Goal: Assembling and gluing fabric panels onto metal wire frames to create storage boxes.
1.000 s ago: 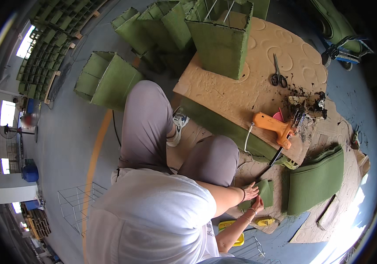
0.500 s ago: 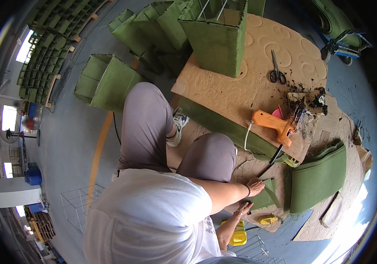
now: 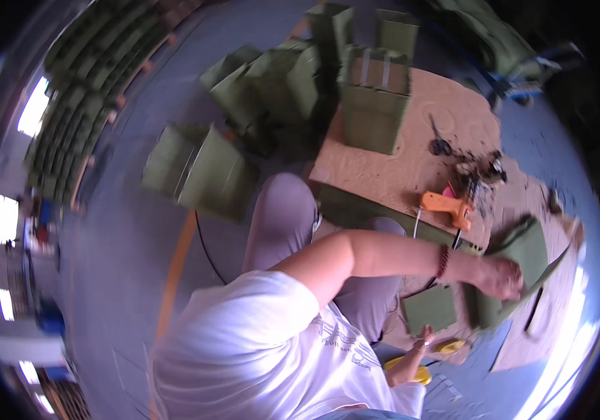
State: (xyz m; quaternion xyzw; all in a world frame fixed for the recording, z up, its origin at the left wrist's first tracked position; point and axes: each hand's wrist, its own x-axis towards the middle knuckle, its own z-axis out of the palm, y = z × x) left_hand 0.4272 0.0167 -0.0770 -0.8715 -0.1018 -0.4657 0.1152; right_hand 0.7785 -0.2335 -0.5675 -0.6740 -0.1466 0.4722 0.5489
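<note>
Gripping a green fabric panel (image 3: pixel 524 255) at its edge, the left hand (image 3: pixel 499 276) reaches far out across the body to the right side of the view, fingers curled down onto the cloth. The panel lies on the brown board (image 3: pixel 398 168) spread over the floor, near the board's lower right end, tilted, with a dark strip along its far edge. The left arm carries a dark bead bracelet (image 3: pixel 443 260) at the wrist.

The right hand (image 3: pixel 422 339) sits low, just below a small green fabric square (image 3: pixel 429 308), fingers loosely spread and pointing up, holding nothing that can be made out. A yellow object (image 3: pixel 419 371) lies just under that hand, partly hidden by the forearm.

Near the panel, up and left, an orange glue gun (image 3: pixel 445 206) rests on the board, its cable running off toward the person. Further up: black scissors (image 3: pixel 440 143) and a dark pile of scraps (image 3: pixel 482 171). A long green strip (image 3: pixel 377 213) lies along the board's near edge beside the knees.

Upright green fabric box (image 3: pixel 373 105) stands at the board's far end. More green boxes (image 3: pixel 209 168) sit on the grey floor (image 3: pixel 125 266) to the left, well apart from the hands. The person, in a white shirt and grey trousers, is seated on the floor.
</note>
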